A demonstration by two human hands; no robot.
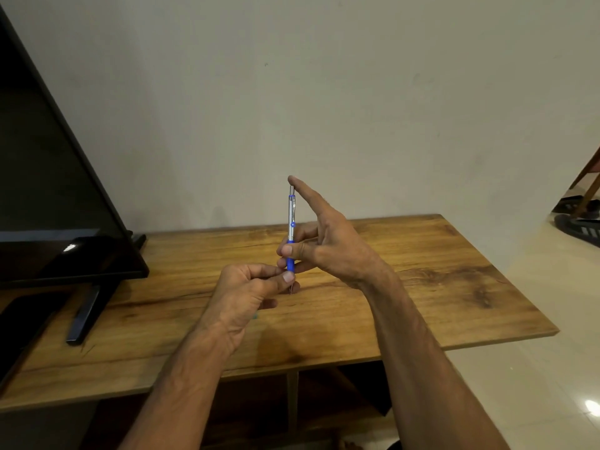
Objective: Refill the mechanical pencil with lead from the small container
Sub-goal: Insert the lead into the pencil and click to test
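Lead feed: right hand [337,245] grips mechanical pencil [291,216] upright, index on cap [292,190]. Left hand [246,290] pinches tip, maybe lead [290,289]. Next: click.

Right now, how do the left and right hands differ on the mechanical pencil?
The right hand grips the mechanical pencil at its blue section; the left hand pinches lower, near its tip. Right hand's index finger reaches to the cap; left hand's fingers all curl. Both hold it upright.
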